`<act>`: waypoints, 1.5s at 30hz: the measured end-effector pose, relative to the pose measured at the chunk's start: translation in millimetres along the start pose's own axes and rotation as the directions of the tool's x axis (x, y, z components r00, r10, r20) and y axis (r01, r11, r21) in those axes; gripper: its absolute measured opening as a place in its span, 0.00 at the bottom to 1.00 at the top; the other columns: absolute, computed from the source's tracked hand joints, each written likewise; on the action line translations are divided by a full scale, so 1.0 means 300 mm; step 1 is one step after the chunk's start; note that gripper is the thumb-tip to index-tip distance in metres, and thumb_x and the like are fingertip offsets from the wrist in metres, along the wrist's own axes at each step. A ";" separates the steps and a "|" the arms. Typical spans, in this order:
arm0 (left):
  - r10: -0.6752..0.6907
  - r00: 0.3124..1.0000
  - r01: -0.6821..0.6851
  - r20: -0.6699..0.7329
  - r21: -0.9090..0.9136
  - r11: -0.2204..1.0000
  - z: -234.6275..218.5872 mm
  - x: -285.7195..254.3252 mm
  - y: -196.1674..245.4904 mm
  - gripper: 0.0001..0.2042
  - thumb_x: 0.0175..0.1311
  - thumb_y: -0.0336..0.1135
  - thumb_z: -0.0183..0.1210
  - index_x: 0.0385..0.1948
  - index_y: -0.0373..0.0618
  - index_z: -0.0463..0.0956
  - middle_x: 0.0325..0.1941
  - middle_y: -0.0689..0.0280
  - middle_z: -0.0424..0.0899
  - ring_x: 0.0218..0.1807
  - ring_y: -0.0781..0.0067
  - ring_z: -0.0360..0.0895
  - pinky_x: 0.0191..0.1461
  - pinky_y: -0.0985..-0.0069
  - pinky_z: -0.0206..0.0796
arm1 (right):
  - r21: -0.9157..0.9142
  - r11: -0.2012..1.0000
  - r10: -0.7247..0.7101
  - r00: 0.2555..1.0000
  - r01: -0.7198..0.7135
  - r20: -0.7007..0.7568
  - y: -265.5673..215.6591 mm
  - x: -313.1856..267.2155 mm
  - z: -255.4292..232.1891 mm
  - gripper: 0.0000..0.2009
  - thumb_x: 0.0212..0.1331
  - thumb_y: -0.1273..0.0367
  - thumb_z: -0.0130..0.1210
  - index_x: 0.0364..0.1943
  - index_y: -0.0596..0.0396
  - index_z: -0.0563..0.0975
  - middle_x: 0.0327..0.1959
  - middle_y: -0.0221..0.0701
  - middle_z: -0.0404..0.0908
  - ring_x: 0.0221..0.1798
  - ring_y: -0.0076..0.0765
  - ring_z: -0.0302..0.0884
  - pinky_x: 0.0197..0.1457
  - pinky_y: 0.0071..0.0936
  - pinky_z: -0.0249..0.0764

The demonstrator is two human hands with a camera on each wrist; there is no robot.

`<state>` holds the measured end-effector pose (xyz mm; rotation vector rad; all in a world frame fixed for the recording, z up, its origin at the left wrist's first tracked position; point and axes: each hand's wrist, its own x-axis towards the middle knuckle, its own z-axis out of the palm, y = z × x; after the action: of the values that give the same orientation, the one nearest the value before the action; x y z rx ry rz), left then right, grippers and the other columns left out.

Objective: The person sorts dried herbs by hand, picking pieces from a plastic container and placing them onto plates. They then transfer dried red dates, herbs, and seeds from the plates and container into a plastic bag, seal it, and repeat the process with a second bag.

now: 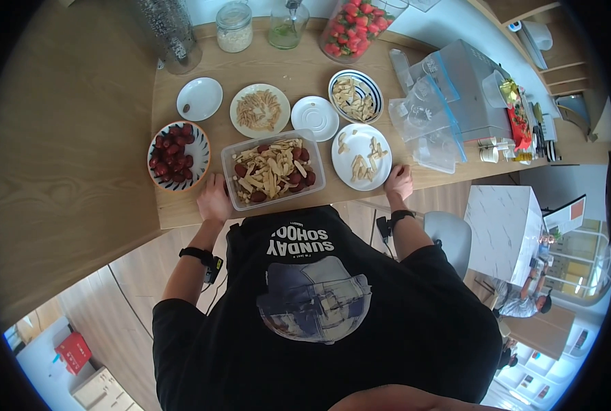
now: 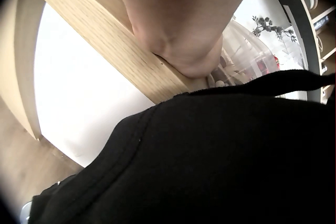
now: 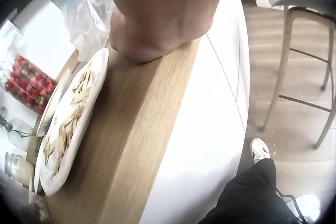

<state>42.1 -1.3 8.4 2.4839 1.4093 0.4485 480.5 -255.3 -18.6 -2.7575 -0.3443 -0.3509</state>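
In the head view a clear plastic container (image 1: pixel 233 195) of pale dried strips and dark red dates stands near the table's front edge. My left hand (image 1: pixel 214 198) rests on that edge beside the container's left side, holding nothing. My right hand (image 1: pixel 399 181) rests on the edge just right of a white plate (image 1: pixel 343 175) with a few pale strips, its fingers loosely bent. Both wrist views show the hands, left (image 2: pixel 184 50) and right (image 3: pixel 139 40), on the wooden edge; their fingers are mostly hidden there.
A bowl of dates (image 1: pixel 179 154) stands at the left. Behind are a small white plate (image 1: pixel 202 96), a plate of small pale pieces (image 1: pixel 259 109), a white saucer (image 1: pixel 314 118) and a striped bowl (image 1: pixel 355 96). Glass jars line the back; plastic bags (image 1: pixel 425 113) lie right.
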 end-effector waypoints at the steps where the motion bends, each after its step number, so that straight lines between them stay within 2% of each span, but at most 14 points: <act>1: 0.005 1.000 -0.005 -0.007 -0.004 1.000 0.000 -0.003 0.000 0.09 0.61 0.40 0.57 0.34 0.48 0.69 0.39 0.60 0.75 0.40 0.50 0.79 0.37 0.55 0.73 | 0.001 1.000 -0.012 1.000 0.012 0.002 0.005 0.005 0.008 0.16 0.66 0.53 0.47 0.34 0.49 0.76 0.33 0.41 0.84 0.37 0.57 0.81 0.39 0.54 0.74; 7: 0.023 0.999 -0.024 -0.038 -0.022 0.999 0.011 -0.007 -0.011 0.08 0.64 0.40 0.56 0.33 0.48 0.70 0.38 0.60 0.75 0.39 0.51 0.79 0.37 0.54 0.73 | 0.038 0.998 -0.047 0.995 0.044 0.090 0.062 0.044 -0.004 0.17 0.66 0.54 0.49 0.35 0.54 0.77 0.33 0.41 0.83 0.36 0.55 0.82 0.39 0.51 0.74; 11: 0.006 0.998 -0.009 -0.059 -0.049 0.999 0.010 -0.007 -0.008 0.08 0.66 0.40 0.54 0.33 0.48 0.70 0.37 0.60 0.75 0.39 0.52 0.79 0.36 0.54 0.73 | 0.392 0.920 -0.029 0.993 -0.017 0.111 0.043 0.054 -0.070 0.18 0.70 0.56 0.52 0.38 0.60 0.77 0.29 0.41 0.80 0.32 0.39 0.78 0.39 0.38 0.73; 13: -0.005 1.000 0.004 -0.022 -0.028 1.000 -0.002 -0.007 -0.002 0.07 0.67 0.40 0.54 0.33 0.48 0.70 0.36 0.60 0.75 0.37 0.52 0.80 0.35 0.54 0.74 | 0.578 0.799 -0.197 0.980 0.167 -0.010 -0.084 -0.010 -0.157 0.13 0.72 0.62 0.50 0.40 0.60 0.76 0.30 0.35 0.78 0.34 0.29 0.75 0.40 0.31 0.72; 16: 0.008 0.999 -0.009 -0.034 -0.032 0.999 0.007 -0.007 -0.006 0.07 0.67 0.40 0.54 0.33 0.49 0.70 0.36 0.60 0.75 0.36 0.52 0.79 0.35 0.54 0.74 | 0.762 0.629 -0.495 0.836 0.155 0.239 -0.262 -0.085 -0.232 0.12 0.73 0.62 0.49 0.45 0.58 0.75 0.28 0.26 0.73 0.28 0.21 0.68 0.33 0.25 0.69; 19: 0.018 0.999 -0.019 -0.042 -0.024 1.000 0.011 -0.008 -0.011 0.07 0.67 0.40 0.53 0.33 0.48 0.71 0.35 0.59 0.75 0.36 0.52 0.79 0.35 0.54 0.74 | 0.705 0.696 -0.665 0.492 0.137 0.561 -0.461 -0.158 -0.321 0.19 0.69 0.60 0.53 0.55 0.59 0.74 0.36 0.40 0.83 0.33 0.34 0.83 0.37 0.33 0.77; 24: 0.001 0.999 -0.003 -0.051 -0.031 1.000 0.006 -0.009 -0.008 0.08 0.67 0.40 0.53 0.32 0.48 0.71 0.35 0.59 0.75 0.36 0.52 0.80 0.35 0.55 0.73 | 0.653 0.699 -0.712 0.363 0.291 0.601 -0.586 -0.230 -0.287 0.19 0.65 0.62 0.54 0.54 0.62 0.73 0.35 0.49 0.84 0.39 0.57 0.84 0.43 0.46 0.78; 28: -0.012 0.999 0.010 -0.045 -0.038 0.999 0.005 -0.011 -0.003 0.08 0.67 0.40 0.53 0.32 0.47 0.71 0.35 0.60 0.75 0.36 0.52 0.80 0.35 0.55 0.73 | 0.532 0.786 -0.618 0.379 0.316 0.688 -0.607 -0.257 -0.227 0.16 0.62 0.66 0.51 0.49 0.64 0.72 0.31 0.54 0.82 0.40 0.65 0.81 0.43 0.51 0.76; 31: 0.001 0.997 -0.004 -0.073 -0.038 0.999 0.015 -0.013 -0.010 0.08 0.67 0.40 0.54 0.32 0.47 0.71 0.35 0.60 0.75 0.35 0.52 0.80 0.34 0.55 0.73 | 0.487 0.724 -0.682 0.400 0.489 0.612 -0.586 -0.258 -0.176 0.19 0.62 0.67 0.50 0.55 0.63 0.72 0.29 0.50 0.82 0.29 0.50 0.84 0.36 0.41 0.77; 37: 0.004 0.997 -0.009 -0.079 -0.061 0.998 0.031 -0.007 -0.018 0.10 0.68 0.41 0.54 0.30 0.48 0.71 0.34 0.60 0.75 0.34 0.53 0.80 0.32 0.55 0.73 | 0.550 0.766 -0.641 0.458 0.333 0.616 -0.572 -0.224 -0.435 0.16 0.60 0.70 0.49 0.49 0.66 0.72 0.24 0.55 0.80 0.30 0.60 0.82 0.36 0.50 0.76; 41: 0.018 0.997 -0.022 -0.070 -0.055 0.998 0.025 -0.005 -0.018 0.11 0.69 0.42 0.54 0.28 0.48 0.71 0.34 0.60 0.75 0.32 0.52 0.80 0.32 0.55 0.73 | 0.548 0.797 -0.587 0.534 0.252 0.609 -0.506 -0.176 -0.506 0.17 0.60 0.71 0.49 0.52 0.65 0.73 0.24 0.54 0.80 0.28 0.55 0.84 0.35 0.45 0.77; 43: 0.005 0.994 -0.011 -0.108 -0.060 0.998 0.027 -0.005 -0.010 0.12 0.69 0.42 0.54 0.27 0.48 0.70 0.33 0.61 0.75 0.29 0.52 0.79 0.30 0.55 0.73 | 0.510 0.836 -0.530 0.539 0.203 0.655 -0.516 -0.204 -0.508 0.18 0.62 0.70 0.50 0.54 0.65 0.73 0.31 0.47 0.85 0.28 0.41 0.86 0.32 0.33 0.80; 44: 0.022 0.994 -0.029 -0.105 -0.068 0.997 0.032 -0.003 -0.007 0.12 0.69 0.42 0.54 0.27 0.48 0.70 0.33 0.61 0.75 0.29 0.52 0.79 0.30 0.55 0.73 | 0.443 0.777 -0.630 0.549 0.448 0.549 -0.516 -0.217 -0.469 0.18 0.62 0.70 0.51 0.55 0.64 0.73 0.34 0.47 0.85 0.29 0.41 0.87 0.34 0.31 0.81; 45: 0.020 0.996 -0.027 -0.091 -0.074 0.997 0.032 -0.005 -0.011 0.12 0.69 0.42 0.54 0.27 0.48 0.70 0.32 0.61 0.75 0.29 0.52 0.79 0.29 0.55 0.73 | 0.439 0.782 -0.623 0.559 0.442 0.547 -0.494 -0.209 -0.469 0.18 0.62 0.70 0.51 0.55 0.64 0.73 0.34 0.47 0.85 0.29 0.41 0.87 0.34 0.31 0.81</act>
<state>42.4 -1.6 -1.9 2.4510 1.3710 0.6141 352.6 -182.6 136.4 -2.3425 -1.3425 0.5694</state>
